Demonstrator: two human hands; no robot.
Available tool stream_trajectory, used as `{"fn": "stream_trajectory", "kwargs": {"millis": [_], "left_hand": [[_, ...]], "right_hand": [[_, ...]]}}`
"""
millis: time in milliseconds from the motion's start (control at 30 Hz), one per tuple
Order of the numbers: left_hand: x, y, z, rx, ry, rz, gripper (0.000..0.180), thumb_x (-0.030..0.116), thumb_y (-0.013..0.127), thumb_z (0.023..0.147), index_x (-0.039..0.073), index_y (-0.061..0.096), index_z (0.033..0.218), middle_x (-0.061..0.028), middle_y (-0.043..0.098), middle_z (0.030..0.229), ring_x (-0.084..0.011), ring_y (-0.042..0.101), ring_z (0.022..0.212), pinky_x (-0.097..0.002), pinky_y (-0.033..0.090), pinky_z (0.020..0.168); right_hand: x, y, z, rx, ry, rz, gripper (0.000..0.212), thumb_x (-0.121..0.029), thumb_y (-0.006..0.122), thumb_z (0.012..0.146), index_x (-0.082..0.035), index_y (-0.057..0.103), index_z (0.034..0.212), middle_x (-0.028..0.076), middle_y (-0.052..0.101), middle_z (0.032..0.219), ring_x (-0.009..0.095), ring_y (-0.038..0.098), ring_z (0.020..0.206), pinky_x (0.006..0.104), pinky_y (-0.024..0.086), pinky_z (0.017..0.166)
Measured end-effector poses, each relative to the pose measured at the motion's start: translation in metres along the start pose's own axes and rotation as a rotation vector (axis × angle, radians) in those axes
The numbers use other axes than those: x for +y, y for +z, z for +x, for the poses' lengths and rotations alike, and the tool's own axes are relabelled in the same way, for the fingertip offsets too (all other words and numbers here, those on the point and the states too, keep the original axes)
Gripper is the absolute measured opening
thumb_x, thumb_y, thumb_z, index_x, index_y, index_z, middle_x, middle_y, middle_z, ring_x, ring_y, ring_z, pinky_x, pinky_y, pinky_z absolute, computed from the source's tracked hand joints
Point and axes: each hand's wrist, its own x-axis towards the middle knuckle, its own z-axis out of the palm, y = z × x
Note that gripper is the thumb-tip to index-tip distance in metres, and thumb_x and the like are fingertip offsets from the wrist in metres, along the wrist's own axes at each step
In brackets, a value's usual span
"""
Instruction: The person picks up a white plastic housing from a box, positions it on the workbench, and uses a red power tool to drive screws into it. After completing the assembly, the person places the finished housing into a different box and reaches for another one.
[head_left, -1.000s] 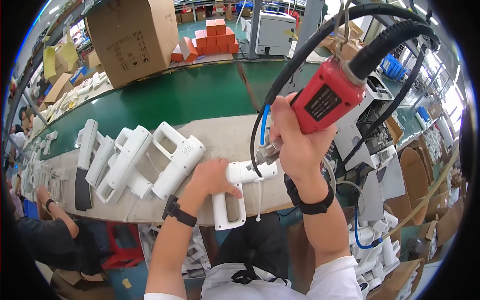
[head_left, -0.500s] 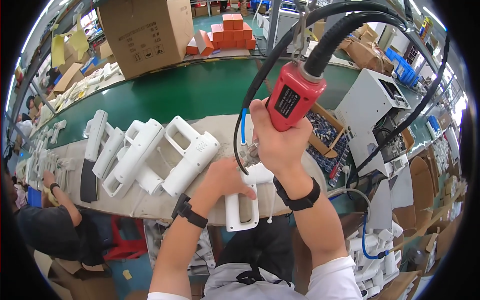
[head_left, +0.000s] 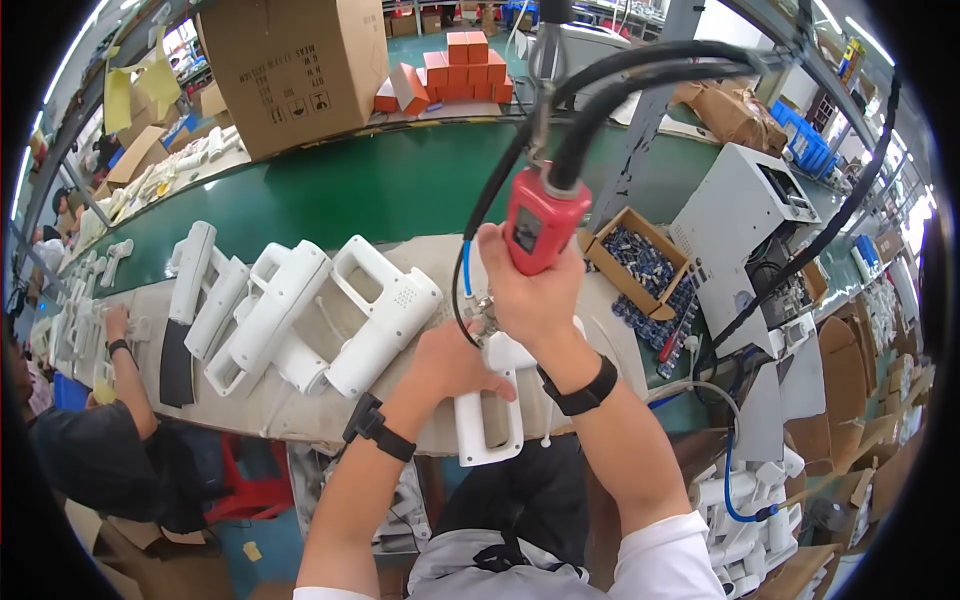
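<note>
My right hand (head_left: pixel 537 300) is wrapped round a red power screwdriver (head_left: pixel 541 222), which hangs from above on a hook with thick black cables. Its lower end is behind my fingers, above a white plastic housing with a loop handle (head_left: pixel 488 452). My left hand (head_left: pixel 455 362) grips this housing near the top of its loop, with the thumb across it. A blue tube (head_left: pixel 467 268) and a thin black cable run down to metal parts (head_left: pixel 480 315) between my hands. Several similar white housings (head_left: pixel 383 315) lie in a row to the left.
Screws or small parts fill an open cardboard box (head_left: pixel 640 262) on the right, beside a grey machine (head_left: pixel 745 215). A green conveyor belt (head_left: pixel 400 170) runs behind the bench. A large carton (head_left: pixel 290 75) and orange boxes (head_left: pixel 465 68) stand beyond. A co-worker's arm (head_left: pixel 130 375) reaches in at left.
My right hand and the screwdriver have shifted left, and the tool has turned and tilted. My left hand and the housing have barely moved. The co-worker's hand has moved farther away.
</note>
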Motion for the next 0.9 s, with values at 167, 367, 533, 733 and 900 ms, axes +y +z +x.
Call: {"fn": "stream_trajectory", "kwargs": {"millis": [167, 367, 533, 733, 900], "left_hand": [[0.005, 0.005, 0.012, 0.111, 0.023, 0.032, 0.088, 0.066, 0.081, 0.045, 0.001, 0.059, 0.1, -0.0163, 0.063, 0.099, -0.0325, 0.062, 0.095, -0.0397, 0.05, 0.083], [-0.043, 0.053, 0.044, 0.236, 0.171, -0.051, 0.085, 0.067, 0.079, 0.048, 0.002, 0.059, 0.1, -0.0139, 0.064, 0.097, -0.0308, 0.063, 0.092, -0.0412, 0.052, 0.079], [-0.005, 0.018, 0.029, 0.118, 0.225, -0.014, 0.092, 0.069, 0.077, 0.046, 0.001, 0.058, 0.105, -0.0138, 0.064, 0.099, -0.0311, 0.063, 0.094, -0.0416, 0.051, 0.081], [-0.02, 0.044, -0.001, 0.434, 0.065, -0.116, 0.088, 0.058, 0.082, 0.05, -0.001, 0.056, 0.111, -0.0156, 0.064, 0.104, -0.0334, 0.06, 0.099, -0.0422, 0.046, 0.087], [-0.013, 0.02, -0.031, 0.211, -0.161, -0.596, 0.102, 0.048, 0.083, 0.057, 0.0, 0.04, 0.135, -0.0181, 0.055, 0.121, -0.035, 0.046, 0.119, -0.0461, 0.035, 0.099]], "right_hand": [[-0.064, -0.035, 0.016, -0.025, 0.093, 0.063, 0.007, -0.004, 0.064, 0.085, -0.002, 0.058, 0.085, 0.001, 0.054, 0.059, 0.008, 0.05, 0.046, 0.0225, 0.04, 0.043], [-0.058, -0.034, 0.002, -0.052, 0.172, 0.089, 0.007, -0.003, 0.064, 0.084, -0.001, 0.057, 0.084, 0.001, 0.055, 0.06, 0.008, 0.052, 0.047, 0.0221, 0.04, 0.043], [-0.029, -0.032, -0.016, -0.057, 0.251, 0.009, 0.011, -0.007, 0.067, 0.084, -0.003, 0.058, 0.079, -0.002, 0.056, 0.063, 0.005, 0.051, 0.052, 0.0214, 0.04, 0.048], [-0.024, -0.032, -0.015, -0.126, 0.23, 0.042, 0.009, -0.005, 0.066, 0.085, -0.001, 0.059, 0.081, -0.001, 0.056, 0.063, 0.005, 0.052, 0.053, 0.0212, 0.04, 0.049], [-0.078, -0.026, 0.012, -0.042, 0.201, 0.172, 0.006, -0.003, 0.064, 0.086, -0.001, 0.058, 0.086, 0.001, 0.056, 0.062, 0.008, 0.052, 0.048, 0.0212, 0.04, 0.044]]}}
